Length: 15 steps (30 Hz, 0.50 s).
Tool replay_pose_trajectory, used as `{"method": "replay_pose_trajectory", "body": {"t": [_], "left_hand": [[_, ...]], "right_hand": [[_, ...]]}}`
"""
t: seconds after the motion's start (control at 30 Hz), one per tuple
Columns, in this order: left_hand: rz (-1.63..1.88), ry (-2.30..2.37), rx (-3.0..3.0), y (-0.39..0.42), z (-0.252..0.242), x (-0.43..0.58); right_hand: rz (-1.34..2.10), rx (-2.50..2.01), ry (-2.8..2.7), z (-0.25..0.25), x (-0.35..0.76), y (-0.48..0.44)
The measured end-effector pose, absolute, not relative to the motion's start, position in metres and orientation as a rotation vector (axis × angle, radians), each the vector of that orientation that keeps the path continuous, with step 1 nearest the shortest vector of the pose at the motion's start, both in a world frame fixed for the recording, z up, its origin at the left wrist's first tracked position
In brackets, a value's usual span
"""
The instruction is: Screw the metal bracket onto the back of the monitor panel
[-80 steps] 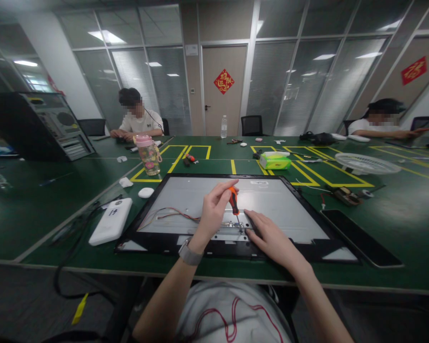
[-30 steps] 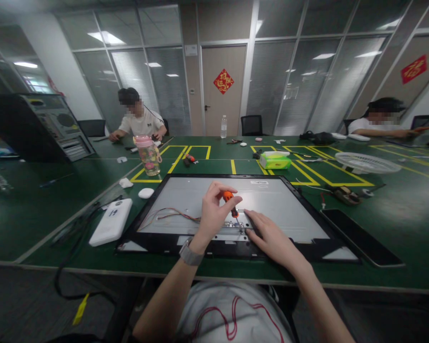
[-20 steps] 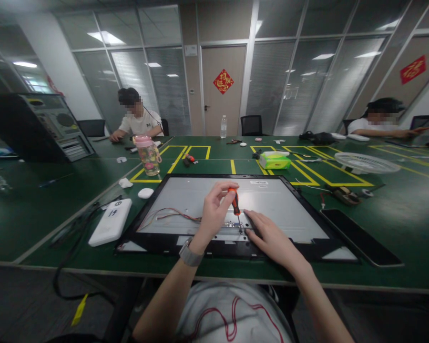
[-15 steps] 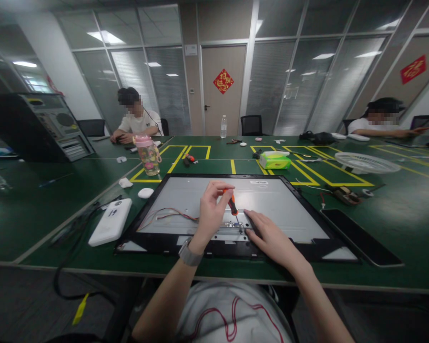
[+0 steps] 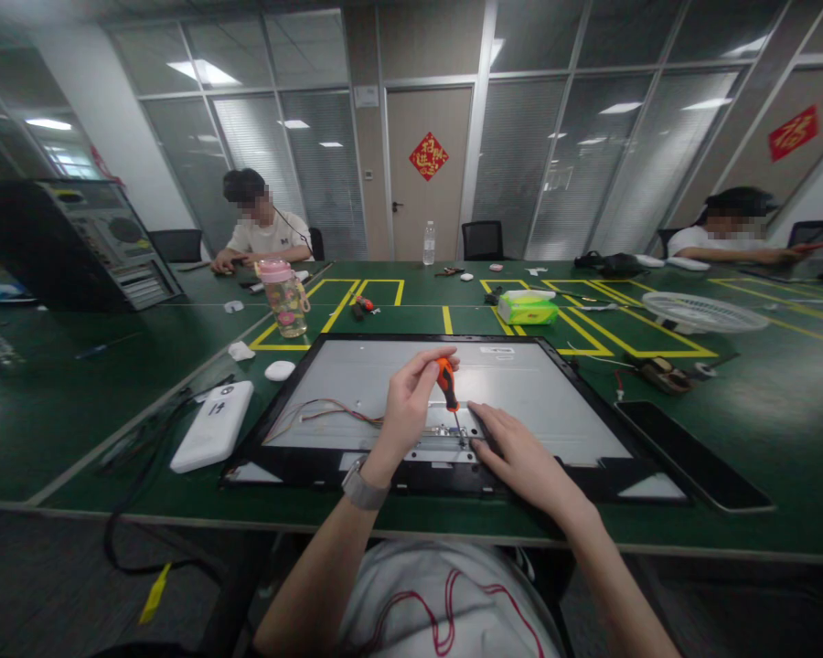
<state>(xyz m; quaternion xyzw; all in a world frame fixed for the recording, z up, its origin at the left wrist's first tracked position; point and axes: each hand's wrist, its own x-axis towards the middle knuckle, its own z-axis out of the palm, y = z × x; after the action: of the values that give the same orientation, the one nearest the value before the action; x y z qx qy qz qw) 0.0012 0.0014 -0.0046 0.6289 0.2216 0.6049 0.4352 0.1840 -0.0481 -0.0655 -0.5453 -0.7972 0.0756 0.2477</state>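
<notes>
A black-framed monitor panel lies face down on the green table, its grey metal back up. My left hand pinches an orange-handled screwdriver, held nearly upright with its tip on a small circuit board near the panel's front edge. My right hand lies flat on the panel just right of the tip, fingers stretched out and pressing down. Thin red and white wires run across the panel to the left of my hands.
A white box and a black cable lie left of the panel, a black slab to its right. Farther back stand a pink-lidded bottle, a green tissue pack, a white fan grille and a computer case. Two people sit across the table.
My left fingers have rolled the screwdriver handle back and forth, tilting it slightly, while its tip stayed on the same spot. My right hand has not moved.
</notes>
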Motion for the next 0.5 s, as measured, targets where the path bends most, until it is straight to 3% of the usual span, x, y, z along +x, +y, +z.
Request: {"method": "replay_pose_trajectory", "body": {"t": [0.27, 0.5], "left_hand": [[1.425, 0.491, 1.604, 0.0009, -0.006, 0.0007], [1.554, 0.599, 1.693, 0.0022, -0.0046, 0.0006]], "right_hand": [[0.207, -1.503, -2.189, -0.0646, 0.1837, -0.0478], [0.204, -1.503, -2.195, -0.0634, 0.1833, -0.0491]]}}
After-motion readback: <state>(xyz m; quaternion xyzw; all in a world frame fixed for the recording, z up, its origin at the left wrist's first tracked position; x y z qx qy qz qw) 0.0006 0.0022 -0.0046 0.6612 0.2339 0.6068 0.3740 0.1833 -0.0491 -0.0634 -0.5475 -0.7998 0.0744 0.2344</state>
